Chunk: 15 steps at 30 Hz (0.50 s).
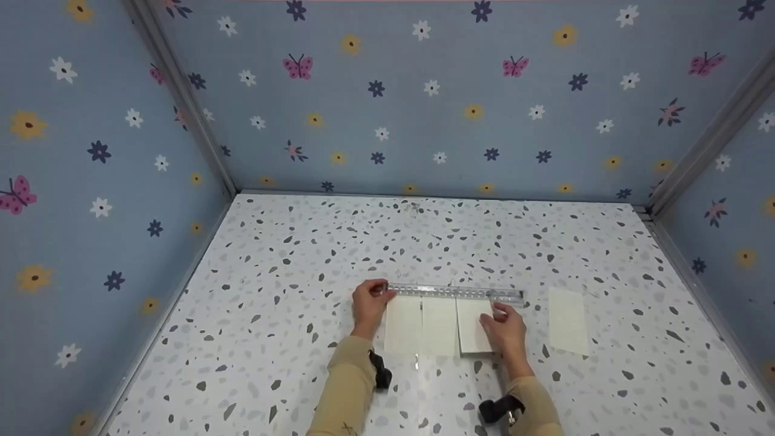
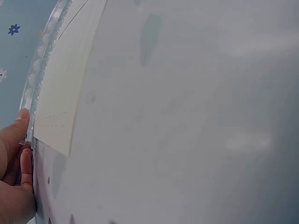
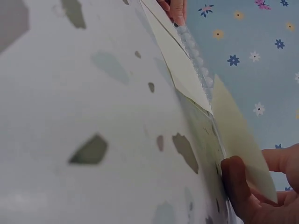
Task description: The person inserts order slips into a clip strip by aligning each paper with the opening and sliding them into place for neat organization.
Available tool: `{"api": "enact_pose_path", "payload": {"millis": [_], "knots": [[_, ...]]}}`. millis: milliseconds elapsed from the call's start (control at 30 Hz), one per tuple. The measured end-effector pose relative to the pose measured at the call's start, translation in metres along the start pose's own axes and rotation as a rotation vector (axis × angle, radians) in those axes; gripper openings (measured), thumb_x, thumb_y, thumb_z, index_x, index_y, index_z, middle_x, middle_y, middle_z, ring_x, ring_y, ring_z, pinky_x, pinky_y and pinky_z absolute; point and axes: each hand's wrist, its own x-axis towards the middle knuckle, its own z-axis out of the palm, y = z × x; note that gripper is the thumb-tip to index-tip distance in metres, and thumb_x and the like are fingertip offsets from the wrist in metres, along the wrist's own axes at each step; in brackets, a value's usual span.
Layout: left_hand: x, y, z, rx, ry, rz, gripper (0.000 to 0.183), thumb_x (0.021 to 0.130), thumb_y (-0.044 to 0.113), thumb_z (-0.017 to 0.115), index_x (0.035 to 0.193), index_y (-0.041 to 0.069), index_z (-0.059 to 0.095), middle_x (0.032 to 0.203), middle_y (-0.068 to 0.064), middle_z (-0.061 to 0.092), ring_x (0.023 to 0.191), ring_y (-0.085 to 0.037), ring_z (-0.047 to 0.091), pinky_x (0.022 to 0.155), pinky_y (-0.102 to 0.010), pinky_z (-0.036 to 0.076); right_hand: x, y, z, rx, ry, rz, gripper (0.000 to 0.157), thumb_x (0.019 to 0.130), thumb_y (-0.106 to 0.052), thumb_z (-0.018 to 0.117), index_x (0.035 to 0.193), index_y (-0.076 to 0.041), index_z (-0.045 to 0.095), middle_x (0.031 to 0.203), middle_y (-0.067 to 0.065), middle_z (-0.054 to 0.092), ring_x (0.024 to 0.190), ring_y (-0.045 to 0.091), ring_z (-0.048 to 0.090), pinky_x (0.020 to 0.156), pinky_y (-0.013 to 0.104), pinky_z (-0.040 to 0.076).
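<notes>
A clear plastic ruler [image 1: 451, 292] lies crosswise along the top edges of a row of cream paper sheets. Its left end is pinched by my left hand [image 1: 368, 307], thumb on top in the left wrist view. Two sheets, the left one [image 1: 403, 324] and the middle one [image 1: 440, 327], lie side by side below the ruler. My right hand [image 1: 508, 333] holds a third paper sheet [image 1: 476, 327] beside them, near the ruler's right end. In the right wrist view this held sheet [image 3: 240, 140] stands tilted up between thumb and fingers.
Another cream sheet [image 1: 568, 321] lies apart on the right of the speckled white table [image 1: 290, 254]. Blue walls [image 1: 424, 91] with flowers and butterflies enclose the table at the back and both sides. Each wrist wears a black camera mount, such as the left one [image 1: 380, 370].
</notes>
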Motion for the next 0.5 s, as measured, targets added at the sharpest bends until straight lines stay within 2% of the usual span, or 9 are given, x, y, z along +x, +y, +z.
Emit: {"api": "enact_pose_path", "payload": {"millis": [200,400,500], "knots": [[0.0,0.002,-0.001,-0.01,-0.007,-0.01,0.026,0.067,0.005,0.075,0.092,0.001,0.066,0.083,-0.008,0.061,0.076,-0.019,0.053,0.068,-0.03,0.044,-0.004,-0.004,-0.009,-0.09,-0.015,-0.052,0.043,0.083,-0.014,0.06,0.12,0.004,0.048,0.105,0.024,0.054,0.095,0.032,0.053,0.079,0.04,0.043],[-0.001,0.001,-0.001,-0.01,-0.001,0.006,0.027,0.067,0.005,0.076,0.092,0.001,0.066,0.082,-0.009,0.059,0.074,-0.019,0.051,0.067,-0.029,0.042,-0.004,-0.001,-0.022,-0.061,-0.018,-0.099,0.039,0.082,-0.009,0.06,0.116,0.007,0.049,0.101,0.023,0.054,0.09,0.031,0.055,0.062,0.029,0.05],[-0.001,0.001,-0.001,-0.003,-0.001,0.004,0.028,0.067,0.006,0.076,0.092,0.001,0.065,0.083,-0.009,0.059,0.074,-0.019,0.051,0.067,-0.03,0.042,0.0,0.004,-0.03,-0.102,0.004,-0.124,0.037,0.083,-0.01,0.059,0.115,0.007,0.05,0.1,0.024,0.055,0.09,0.031,0.055,0.067,0.032,0.048]]}}
